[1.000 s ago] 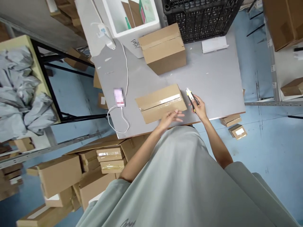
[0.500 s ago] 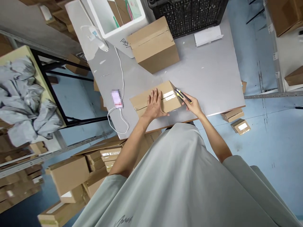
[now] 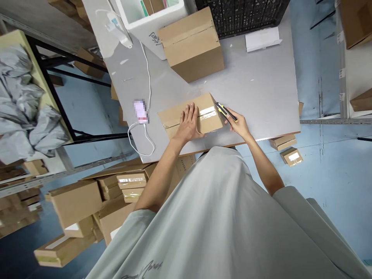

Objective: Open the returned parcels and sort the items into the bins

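A small cardboard box point(image 3: 208, 120) lies near the front edge of the grey table point(image 3: 258, 85), its top seam and some clear tape showing at the right end. My left hand point(image 3: 189, 123) rests flat on the top of this box, fingers stretched out. In my right hand point(image 3: 237, 123) is a black and yellow box cutter point(image 3: 226, 111), gripped with the fingers closed round it. The cutter's front end is at the box's right end; whether the blade touches the cardboard I cannot make out.
Behind stand a larger cardboard box point(image 3: 193, 44), a white foam box point(image 3: 145, 29) and a black crate point(image 3: 241, 17). A folded white paper point(image 3: 263, 38) lies at the back right. A phone point(image 3: 141, 111) on a white cable is at left. Cardboard boxes point(image 3: 75, 203) are piled on the floor.
The camera view has shifted slightly, so the scene sits a little differently. My left hand stays on the box. The box cutter is still at the box's right end, tilted slightly more.
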The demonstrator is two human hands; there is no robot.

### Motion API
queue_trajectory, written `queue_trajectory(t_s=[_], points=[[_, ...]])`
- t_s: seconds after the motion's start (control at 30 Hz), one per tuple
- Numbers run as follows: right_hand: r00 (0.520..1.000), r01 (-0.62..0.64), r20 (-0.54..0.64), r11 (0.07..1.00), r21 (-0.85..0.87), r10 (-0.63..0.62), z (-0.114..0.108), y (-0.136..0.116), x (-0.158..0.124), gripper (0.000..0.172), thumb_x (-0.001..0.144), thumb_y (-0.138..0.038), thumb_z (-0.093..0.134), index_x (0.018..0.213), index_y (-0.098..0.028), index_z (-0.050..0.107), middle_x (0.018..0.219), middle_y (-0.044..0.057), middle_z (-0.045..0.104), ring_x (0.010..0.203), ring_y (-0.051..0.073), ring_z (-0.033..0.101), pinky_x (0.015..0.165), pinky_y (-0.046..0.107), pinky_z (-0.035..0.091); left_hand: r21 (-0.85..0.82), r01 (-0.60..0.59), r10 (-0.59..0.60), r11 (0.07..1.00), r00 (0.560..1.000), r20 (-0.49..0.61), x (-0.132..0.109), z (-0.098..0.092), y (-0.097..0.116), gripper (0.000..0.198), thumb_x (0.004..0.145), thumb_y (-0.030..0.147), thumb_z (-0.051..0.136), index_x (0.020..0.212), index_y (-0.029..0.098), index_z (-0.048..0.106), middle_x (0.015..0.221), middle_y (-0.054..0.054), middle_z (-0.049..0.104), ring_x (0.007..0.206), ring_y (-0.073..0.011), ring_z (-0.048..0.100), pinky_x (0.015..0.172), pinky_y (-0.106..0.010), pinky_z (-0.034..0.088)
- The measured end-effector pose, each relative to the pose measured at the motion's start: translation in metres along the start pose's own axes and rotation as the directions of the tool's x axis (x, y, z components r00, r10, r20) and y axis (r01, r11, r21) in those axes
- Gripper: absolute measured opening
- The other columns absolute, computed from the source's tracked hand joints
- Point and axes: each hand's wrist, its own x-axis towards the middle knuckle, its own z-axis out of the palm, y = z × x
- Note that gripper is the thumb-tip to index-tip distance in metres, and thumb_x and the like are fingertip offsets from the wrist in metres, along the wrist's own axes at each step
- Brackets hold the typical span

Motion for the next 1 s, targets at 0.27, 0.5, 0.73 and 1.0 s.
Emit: queue_trajectory(t_s=[0.27,0.5,0.73,1.0], points=[[0.999,0.009,0.04,0.999,-0.031,-0.008,-0.002,-0.006,-0.003,0.086,0.104,-0.08,0.066,0.167,-0.021,0.067,0.099,0.008,0.088,0.05,0.014,0.061,0.049,0.029,0.056,-0.018,-0.006,0.005,1.0,1.0,-0.01,0.0,0.0,0.0,0.158,0.077,0.085,0.09,0.189,0.01,0.008,0.195,-0.028,0.001,0.181,-0.0511,-0.009,0.145,-0.072,-0.005],[0.995,0.028,0.097,0.993,-0.113,-0.017,-0.014,-0.019,0.008,0.084,0.103,-0.081,0.068,0.164,-0.023,0.07,0.09,0.003,0.085,0.048,0.012,0.054,0.048,0.026,0.051,0.012,-0.016,0.016,1.0,1.0,0.006,0.0,0.0,-0.002,0.162,0.074,0.085,0.092,0.189,0.011,0.006,0.195,-0.028,-0.001,0.181,-0.0505,-0.009,0.145,-0.071,-0.005],[0.966,-0.008,0.255,0.991,-0.134,0.042,-0.047,-0.039,-0.017,0.078,0.102,-0.071,0.077,0.16,-0.02,0.074,0.076,-0.001,0.077,0.045,0.01,0.048,0.045,0.026,0.048,0.002,-0.056,0.056,0.998,0.998,-0.012,-0.004,0.003,0.0,0.163,0.07,0.083,0.096,0.189,0.013,0.01,0.195,-0.027,0.003,0.181,-0.0514,-0.005,0.146,-0.069,-0.002],[0.966,-0.16,0.184,0.979,-0.123,0.181,-0.053,-0.038,-0.066,0.078,0.098,-0.069,0.08,0.159,-0.021,0.074,0.074,-0.003,0.073,0.042,0.009,0.044,0.04,0.026,0.043,0.012,-0.116,0.116,0.993,0.993,-0.001,-0.003,0.007,-0.001,0.163,0.07,0.065,0.103,0.19,0.014,0.004,0.195,-0.027,0.002,0.181,-0.0518,-0.005,0.146,-0.069,0.0]])
